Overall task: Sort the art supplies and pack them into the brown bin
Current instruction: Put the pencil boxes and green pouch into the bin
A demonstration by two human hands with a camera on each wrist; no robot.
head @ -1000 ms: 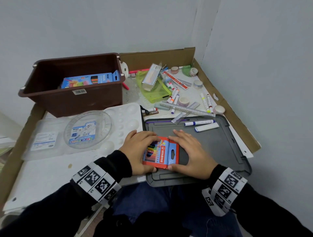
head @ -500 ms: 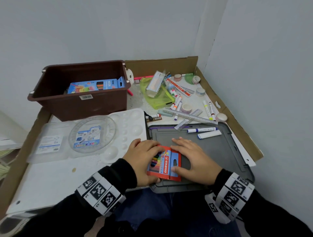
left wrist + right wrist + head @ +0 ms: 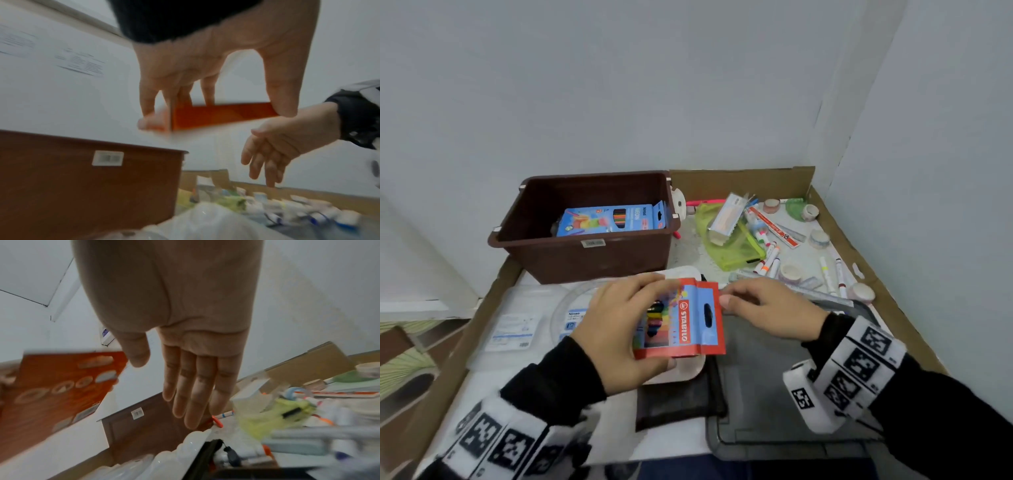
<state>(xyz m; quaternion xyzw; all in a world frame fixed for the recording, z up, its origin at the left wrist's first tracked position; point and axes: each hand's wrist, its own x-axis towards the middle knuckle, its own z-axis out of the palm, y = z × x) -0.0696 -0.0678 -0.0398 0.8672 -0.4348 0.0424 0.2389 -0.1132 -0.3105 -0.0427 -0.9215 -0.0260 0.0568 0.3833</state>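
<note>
Above the white paint palette at the front of the table, the left hand holds a red and blue Stabilo crayon box in the air, thumb on its near edge and fingers over its far edge, so the box is pinched across its width; the left wrist view shows the same grip on the box's red edge. Just beside the box's right edge the right hand hangs with fingers straight and loose, holding nothing; whether its fingertips touch the box cannot be told. Farther back the brown bin stands with a blue pencil box already inside. Right of the bin lie a lime green pouch, markers, tape rolls and a ruler; a grey lid lies under the right hand
</note>
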